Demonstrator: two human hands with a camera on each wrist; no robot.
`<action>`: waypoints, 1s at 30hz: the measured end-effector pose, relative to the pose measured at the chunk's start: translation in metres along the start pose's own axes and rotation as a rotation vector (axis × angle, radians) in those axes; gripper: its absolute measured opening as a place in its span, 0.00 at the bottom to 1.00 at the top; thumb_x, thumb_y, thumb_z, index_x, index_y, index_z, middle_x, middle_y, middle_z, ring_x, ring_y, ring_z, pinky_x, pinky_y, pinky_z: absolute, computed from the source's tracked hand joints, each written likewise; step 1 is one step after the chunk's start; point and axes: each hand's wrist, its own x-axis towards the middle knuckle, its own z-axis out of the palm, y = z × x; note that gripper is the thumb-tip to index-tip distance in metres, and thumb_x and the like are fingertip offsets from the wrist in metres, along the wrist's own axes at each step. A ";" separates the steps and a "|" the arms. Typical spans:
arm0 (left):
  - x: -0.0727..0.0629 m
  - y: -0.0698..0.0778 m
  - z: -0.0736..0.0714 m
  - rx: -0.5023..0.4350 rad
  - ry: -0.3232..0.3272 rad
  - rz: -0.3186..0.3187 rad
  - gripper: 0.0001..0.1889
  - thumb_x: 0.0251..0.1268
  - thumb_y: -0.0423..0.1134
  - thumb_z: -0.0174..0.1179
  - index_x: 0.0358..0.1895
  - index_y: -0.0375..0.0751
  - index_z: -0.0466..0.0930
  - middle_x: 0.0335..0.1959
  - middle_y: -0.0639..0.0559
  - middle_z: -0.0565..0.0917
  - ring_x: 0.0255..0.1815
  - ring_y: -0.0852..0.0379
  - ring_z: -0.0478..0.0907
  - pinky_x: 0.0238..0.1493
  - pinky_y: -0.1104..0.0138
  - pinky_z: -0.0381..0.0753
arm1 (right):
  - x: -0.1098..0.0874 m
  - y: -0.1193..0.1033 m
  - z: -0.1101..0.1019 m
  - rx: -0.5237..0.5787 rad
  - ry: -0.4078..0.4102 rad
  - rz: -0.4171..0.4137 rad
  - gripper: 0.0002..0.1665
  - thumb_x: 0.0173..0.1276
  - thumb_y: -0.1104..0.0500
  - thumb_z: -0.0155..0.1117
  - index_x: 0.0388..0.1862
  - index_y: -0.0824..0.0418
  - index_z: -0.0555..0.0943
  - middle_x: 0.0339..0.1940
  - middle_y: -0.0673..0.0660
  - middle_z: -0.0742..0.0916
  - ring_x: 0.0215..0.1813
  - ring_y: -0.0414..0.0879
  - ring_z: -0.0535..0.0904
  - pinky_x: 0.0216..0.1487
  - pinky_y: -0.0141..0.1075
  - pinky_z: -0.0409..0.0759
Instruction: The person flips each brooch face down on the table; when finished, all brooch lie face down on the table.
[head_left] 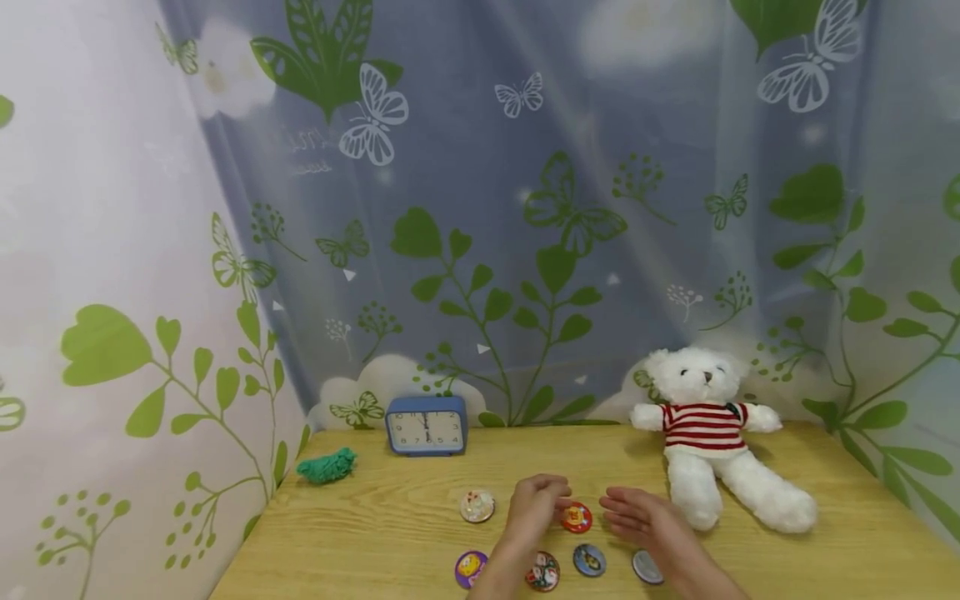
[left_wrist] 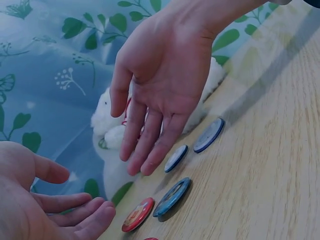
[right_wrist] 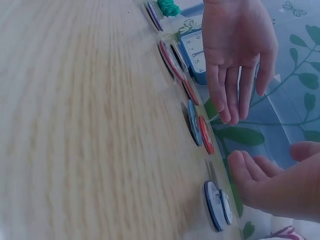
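Note:
My left hand (head_left: 534,510) and right hand (head_left: 647,523) hover over the table with palms facing each other and fingers extended, holding nothing. Between them lies a round red badge (head_left: 577,517). Nearer me are a blue-grey badge (head_left: 589,560) and a silvery badge (head_left: 647,567), partly covered by the right hand. A dark patterned badge (head_left: 543,572) lies beside my left forearm. In the left wrist view, a small white badge (left_wrist: 176,158) with a blue edge lies just past the right fingertips; the right hand hides it in the head view.
Left of the hands lie a cream badge (head_left: 477,506) and a purple badge (head_left: 471,569) with a yellow figure. A blue clock (head_left: 426,427) and green crumpled bundle (head_left: 327,466) stand farther back. A white teddy bear (head_left: 705,429) sits at right, before the patterned curtain (head_left: 480,192).

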 end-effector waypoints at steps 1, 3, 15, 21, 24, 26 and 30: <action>0.000 0.000 -0.001 -0.006 -0.001 -0.005 0.16 0.72 0.33 0.55 0.55 0.24 0.82 0.46 0.38 0.87 0.46 0.44 0.86 0.48 0.58 0.88 | 0.000 0.001 0.001 0.001 0.001 0.000 0.36 0.87 0.51 0.43 0.75 0.82 0.61 0.66 0.69 0.83 0.60 0.49 0.84 0.66 0.47 0.80; 0.000 0.000 -0.002 -0.014 -0.001 -0.010 0.16 0.73 0.33 0.55 0.55 0.23 0.82 0.46 0.38 0.87 0.46 0.44 0.86 0.48 0.58 0.88 | 0.002 0.002 0.002 -0.006 -0.014 0.002 0.35 0.87 0.52 0.41 0.75 0.83 0.60 0.67 0.71 0.81 0.61 0.50 0.84 0.66 0.47 0.80; 0.003 -0.003 -0.008 -0.020 -0.020 -0.037 0.19 0.73 0.36 0.56 0.55 0.21 0.81 0.45 0.38 0.86 0.41 0.51 0.86 0.43 0.62 0.88 | 0.010 0.003 0.015 -0.033 0.073 0.052 0.37 0.87 0.53 0.38 0.76 0.84 0.55 0.71 0.78 0.75 0.63 0.59 0.82 0.65 0.49 0.81; 0.006 -0.005 -0.016 -0.049 -0.050 -0.056 0.21 0.73 0.36 0.55 0.59 0.19 0.77 0.48 0.34 0.85 0.41 0.52 0.83 0.46 0.61 0.87 | 0.012 0.006 0.022 -0.004 0.168 0.053 0.34 0.85 0.55 0.40 0.74 0.85 0.59 0.69 0.80 0.75 0.60 0.59 0.83 0.62 0.49 0.83; 0.006 -0.004 -0.018 -0.045 -0.068 -0.061 0.21 0.73 0.36 0.55 0.59 0.18 0.77 0.48 0.34 0.85 0.40 0.54 0.82 0.45 0.62 0.87 | 0.013 0.007 0.023 0.001 0.198 0.049 0.33 0.85 0.56 0.40 0.74 0.84 0.60 0.68 0.80 0.76 0.58 0.58 0.84 0.60 0.48 0.84; 0.007 -0.003 -0.019 -0.040 -0.072 -0.060 0.21 0.73 0.35 0.55 0.58 0.17 0.77 0.48 0.33 0.85 0.39 0.54 0.82 0.44 0.62 0.88 | 0.014 0.006 0.024 -0.003 0.201 0.043 0.33 0.85 0.56 0.40 0.74 0.84 0.60 0.68 0.80 0.76 0.58 0.57 0.84 0.60 0.47 0.84; 0.009 0.002 -0.023 -0.009 -0.074 -0.059 0.21 0.73 0.36 0.55 0.57 0.17 0.78 0.48 0.32 0.86 0.40 0.53 0.83 0.45 0.61 0.88 | 0.016 0.003 0.025 -0.015 0.198 0.041 0.34 0.85 0.55 0.41 0.74 0.83 0.61 0.69 0.79 0.75 0.59 0.56 0.84 0.59 0.46 0.84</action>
